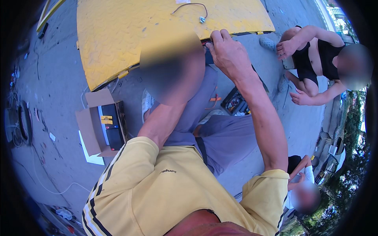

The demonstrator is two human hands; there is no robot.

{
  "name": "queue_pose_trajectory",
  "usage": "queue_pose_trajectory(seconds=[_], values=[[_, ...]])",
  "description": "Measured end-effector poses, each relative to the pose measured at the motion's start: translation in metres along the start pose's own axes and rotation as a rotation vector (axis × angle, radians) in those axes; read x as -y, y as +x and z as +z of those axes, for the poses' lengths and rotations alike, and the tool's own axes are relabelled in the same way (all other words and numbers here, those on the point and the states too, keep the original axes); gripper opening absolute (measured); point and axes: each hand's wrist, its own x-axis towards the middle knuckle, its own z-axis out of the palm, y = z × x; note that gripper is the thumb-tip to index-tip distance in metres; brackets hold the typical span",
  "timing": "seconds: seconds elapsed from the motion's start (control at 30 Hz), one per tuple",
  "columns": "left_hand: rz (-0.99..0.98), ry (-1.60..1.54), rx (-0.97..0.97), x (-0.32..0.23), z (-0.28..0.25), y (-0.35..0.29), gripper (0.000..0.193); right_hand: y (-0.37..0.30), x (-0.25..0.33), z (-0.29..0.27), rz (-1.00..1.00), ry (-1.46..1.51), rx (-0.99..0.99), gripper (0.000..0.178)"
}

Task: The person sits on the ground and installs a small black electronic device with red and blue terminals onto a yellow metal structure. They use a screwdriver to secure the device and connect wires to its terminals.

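A yellow metal plate (114, 35) with a raised tread pattern spreads out in front of me. My right hand (228, 55) is at its near edge, fingers bent and pressed together. What they hold is hidden; a small dark part with a bit of red shows beside the fingertips. My left forearm (163, 122) reaches toward the same edge, but a blurred patch covers the left hand, so its fingers do not show. On top of the plate lies a short dark cable (197, 4) with a small metallic piece at its end.
Left of me stands an open cardboard box (89, 133) holding black block-shaped units (114, 138). A black tool case (235, 100) with mixed small items lies beyond my knee. One person (315, 59) crouches at right; another (301, 177) sits behind. A tyre (25, 122) lies far left.
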Motion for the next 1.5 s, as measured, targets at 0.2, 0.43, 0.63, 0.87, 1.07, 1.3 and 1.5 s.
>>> queue_pose_trajectory(seconds=[0.2, 0.43, 0.63, 0.87, 1.07, 1.3, 1.5], values=[[-0.142, -0.167, -0.037, -0.031, -0.002, -0.003, 0.037, -0.006, -0.01, 0.011, -0.05, 0.088, -0.139, 0.03], [-0.093, -0.182, -0.044, -0.026, -0.003, -0.002, 0.038, -0.011, 0.001, 0.006, 0.073, 0.066, -0.173, 0.03], [-0.101, -0.141, -0.042, -0.03, -0.003, -0.002, 0.042, -0.006, -0.009, 0.024, -0.022, 0.057, -0.243, 0.029], [-0.147, -0.102, 0.022, -0.028, -0.01, 0.0, 0.045, -0.019, -0.022, 0.014, 0.141, 0.226, -0.4, 0.027], [-0.199, -0.165, 0.138, -0.036, -0.018, -0.002, 0.053, -0.054, -0.042, 0.038, 0.234, 0.436, -0.534, 0.022], [-0.215, -0.343, 0.205, -0.025, -0.021, 0.001, 0.046, -0.054, -0.051, 0.072, 0.226, 0.627, -0.609, 0.019], [-0.226, -0.479, 0.139, -0.031, -0.014, -0.001, 0.04, -0.044, -0.053, 0.072, 0.193, 0.524, -0.623, 0.019]])
